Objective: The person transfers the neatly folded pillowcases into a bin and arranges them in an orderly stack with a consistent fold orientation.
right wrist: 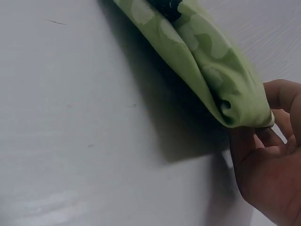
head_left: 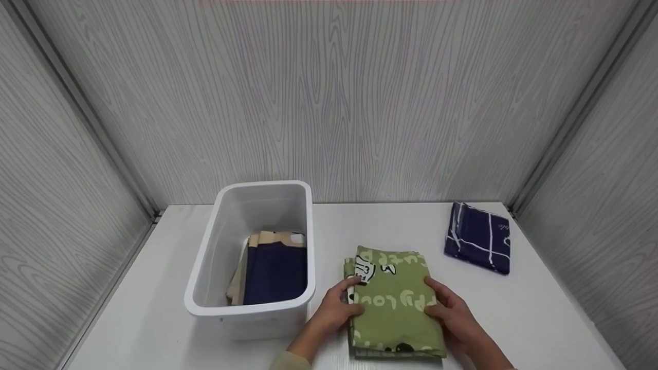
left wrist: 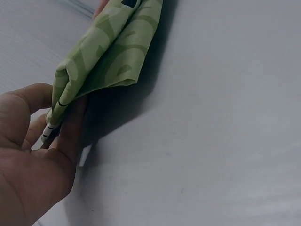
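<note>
A folded green cloth (head_left: 393, 308) with pale lettering and a black-and-white cartoon print is held between both hands, in front of the person. My left hand (head_left: 336, 308) grips its left edge, thumb on top and other fingers underneath, as the left wrist view shows. On the opposite edge my right hand (head_left: 455, 313) pinches the cloth in the same way. Both wrist views show the folded layers of the green cloth (left wrist: 108, 52) raised off the white surface, with a shadow below. The underside in the middle is hidden in the head view.
Left of the cloth stands a white plastic bin (head_left: 205, 267), with a folded navy and beige cloth (head_left: 277, 272) inside. A folded navy cloth with white lines (head_left: 478, 236) lies at the back right of the white table (head_left: 380, 221). Grey wood-grain panels (head_left: 329, 103) enclose the back and sides.
</note>
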Demonstrator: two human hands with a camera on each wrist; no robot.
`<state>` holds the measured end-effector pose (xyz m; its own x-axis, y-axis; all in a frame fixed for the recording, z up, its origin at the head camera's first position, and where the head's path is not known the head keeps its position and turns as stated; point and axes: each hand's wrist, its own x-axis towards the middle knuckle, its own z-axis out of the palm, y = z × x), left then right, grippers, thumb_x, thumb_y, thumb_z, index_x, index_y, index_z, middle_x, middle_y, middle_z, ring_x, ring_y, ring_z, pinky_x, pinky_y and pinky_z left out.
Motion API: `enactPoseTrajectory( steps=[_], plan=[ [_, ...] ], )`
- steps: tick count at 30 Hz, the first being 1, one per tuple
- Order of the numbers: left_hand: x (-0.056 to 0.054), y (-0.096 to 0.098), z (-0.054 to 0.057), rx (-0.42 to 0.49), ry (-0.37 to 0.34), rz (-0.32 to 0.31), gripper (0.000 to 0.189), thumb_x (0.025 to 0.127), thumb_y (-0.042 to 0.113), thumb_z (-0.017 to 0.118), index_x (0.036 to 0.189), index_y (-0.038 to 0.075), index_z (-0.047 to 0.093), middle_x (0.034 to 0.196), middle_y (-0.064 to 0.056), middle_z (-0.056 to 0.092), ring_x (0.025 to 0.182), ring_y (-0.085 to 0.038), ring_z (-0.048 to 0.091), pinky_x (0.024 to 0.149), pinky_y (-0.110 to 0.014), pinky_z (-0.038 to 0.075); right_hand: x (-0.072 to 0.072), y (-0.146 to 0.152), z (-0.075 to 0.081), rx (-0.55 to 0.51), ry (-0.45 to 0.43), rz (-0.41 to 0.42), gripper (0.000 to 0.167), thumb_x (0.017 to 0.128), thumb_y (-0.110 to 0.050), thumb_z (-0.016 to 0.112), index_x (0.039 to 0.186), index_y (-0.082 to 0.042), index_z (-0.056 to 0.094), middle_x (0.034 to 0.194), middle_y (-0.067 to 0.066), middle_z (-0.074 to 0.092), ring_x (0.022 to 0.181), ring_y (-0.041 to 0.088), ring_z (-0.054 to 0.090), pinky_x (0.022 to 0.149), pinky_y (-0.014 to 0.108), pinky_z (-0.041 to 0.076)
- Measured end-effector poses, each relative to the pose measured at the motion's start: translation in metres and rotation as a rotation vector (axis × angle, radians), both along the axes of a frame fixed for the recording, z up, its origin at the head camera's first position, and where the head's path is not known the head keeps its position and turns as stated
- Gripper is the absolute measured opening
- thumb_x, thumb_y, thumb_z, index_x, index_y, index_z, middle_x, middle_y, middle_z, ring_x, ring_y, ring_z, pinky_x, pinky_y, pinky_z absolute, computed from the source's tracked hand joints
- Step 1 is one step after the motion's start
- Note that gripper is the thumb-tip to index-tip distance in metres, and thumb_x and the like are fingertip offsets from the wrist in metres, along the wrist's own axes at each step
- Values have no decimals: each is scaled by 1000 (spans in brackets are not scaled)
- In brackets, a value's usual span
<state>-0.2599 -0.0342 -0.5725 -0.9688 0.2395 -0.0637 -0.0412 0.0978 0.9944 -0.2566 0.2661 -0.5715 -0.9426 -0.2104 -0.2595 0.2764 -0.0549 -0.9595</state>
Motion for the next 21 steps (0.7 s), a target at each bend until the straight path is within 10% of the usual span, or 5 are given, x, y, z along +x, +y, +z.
enactPoseTrajectory(
  steps=[4,15,21],
  plan=[
    [1,3,11,32,-29,6,73,75,-1,72,144,10,52,138,-18,51,90,-19,64,68,-29,55,1,4,6,30,2,-2,81,89,-1,64,159,-16,26,164,13,21,120,16,53,92,34,53],
    [3,6,30,64,-12,-9,74,73,-2,73,143,12,54,142,-17,49,101,-21,62,79,-28,54,4,14,26,61,15,64,83,90,-4,65,160,-20,24,166,12,12,121,16,51,90,40,54],
    [3,5,26,140,-203,-75,84,71,-8,69,149,13,46,127,-17,57,84,-21,68,66,-32,59,5,15,19,26,-33,144,88,86,1,61,161,-16,19,167,13,6,125,14,48,94,33,51]
  ],
)
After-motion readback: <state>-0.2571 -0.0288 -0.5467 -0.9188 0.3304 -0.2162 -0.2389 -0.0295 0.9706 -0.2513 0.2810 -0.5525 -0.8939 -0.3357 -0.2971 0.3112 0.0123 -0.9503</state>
